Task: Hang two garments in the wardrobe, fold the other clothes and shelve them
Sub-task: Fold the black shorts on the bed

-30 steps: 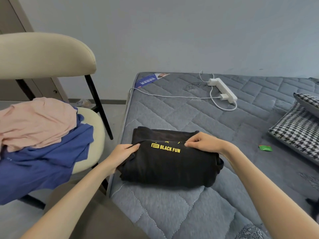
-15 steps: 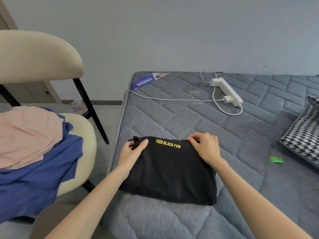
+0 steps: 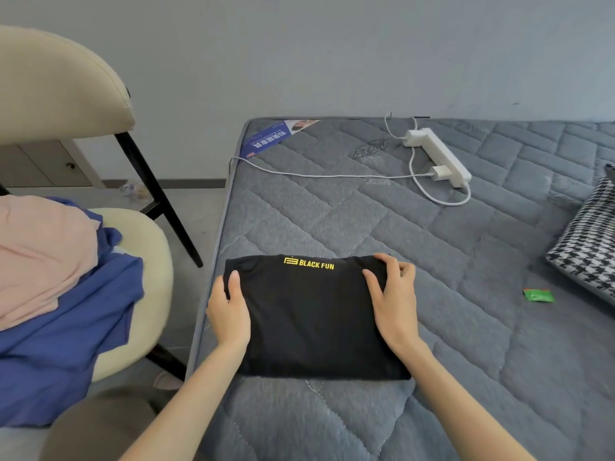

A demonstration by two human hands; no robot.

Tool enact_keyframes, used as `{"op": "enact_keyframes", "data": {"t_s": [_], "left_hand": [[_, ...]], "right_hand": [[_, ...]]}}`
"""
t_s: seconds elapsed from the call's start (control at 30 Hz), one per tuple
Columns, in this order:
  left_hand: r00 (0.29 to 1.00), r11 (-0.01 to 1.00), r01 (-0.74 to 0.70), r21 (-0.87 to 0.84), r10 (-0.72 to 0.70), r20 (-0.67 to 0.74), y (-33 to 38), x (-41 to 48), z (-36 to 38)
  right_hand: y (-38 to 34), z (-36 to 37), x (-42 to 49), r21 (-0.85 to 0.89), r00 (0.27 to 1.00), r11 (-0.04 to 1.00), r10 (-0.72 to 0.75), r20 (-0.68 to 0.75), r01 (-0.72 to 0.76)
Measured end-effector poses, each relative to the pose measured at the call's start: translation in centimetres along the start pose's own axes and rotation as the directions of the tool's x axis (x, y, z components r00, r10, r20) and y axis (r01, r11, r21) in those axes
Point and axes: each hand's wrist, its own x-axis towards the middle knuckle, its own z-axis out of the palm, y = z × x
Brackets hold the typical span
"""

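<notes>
A black garment (image 3: pixel 309 314) with yellow "BLACK FUN" lettering lies folded into a flat rectangle near the left edge of the grey quilted mattress (image 3: pixel 432 277). My left hand (image 3: pixel 229 314) lies along its left side, fingers curled over the edge. My right hand (image 3: pixel 392 294) rests flat on its right side, fingers spread toward the far corner. On the cream chair (image 3: pixel 146 287) at the left lie a pink garment (image 3: pixel 40 254) and under it a blue garment (image 3: pixel 66 334), both loosely heaped.
A white power strip (image 3: pixel 439 156) with a cable lies at the mattress's far end, beside a blue printed label (image 3: pixel 273 138). A houndstooth cushion (image 3: pixel 589 247) sits at the right edge, with a small green packet (image 3: pixel 538 295) near it. Cabinet fronts stand behind the chair.
The top half of the black garment was folded over and flattened. Both hands slid from its far edge out to its left and right sides.
</notes>
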Motion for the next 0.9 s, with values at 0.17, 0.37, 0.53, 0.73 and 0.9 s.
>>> {"op": "enact_keyframes", "data": {"t_s": [0.17, 0.37, 0.53, 0.73, 0.9], "left_hand": [[0.990, 0.981, 0.092, 0.172, -0.108, 0.087, 0.0, 1.5, -0.6], [0.962, 0.877, -0.242, 0.415, 0.272, -0.012, 1.7, 0.7, -1.2], [0.686, 0.377, -0.719, 0.584, 0.520, 0.509, 2.1, -4.0, 3.1], [0.759, 0.364, -0.650, 0.667, 0.363, 0.541, -0.9, -2.7, 2.8], [0.853, 0.530, -0.509, 0.679, 0.205, 0.479, -1.9, -0.6, 1.1]], "right_hand": [[0.5, 0.7, 0.6, -0.068, 0.980, 0.978, 0.193, -0.039, -0.195], [-2.3, 0.6, 0.1, -0.242, 0.946, 0.966, -0.158, -0.282, 0.089], [-4.6, 3.7, -1.8, -0.233, 0.905, 0.887, -0.341, 0.253, 0.400], [-1.1, 3.7, -1.9, -0.515, 0.907, 0.750, -0.305, 0.290, 0.416], [0.1, 2.8, -1.9, -0.530, 0.969, 0.816, -0.147, 0.199, 0.232]]}}
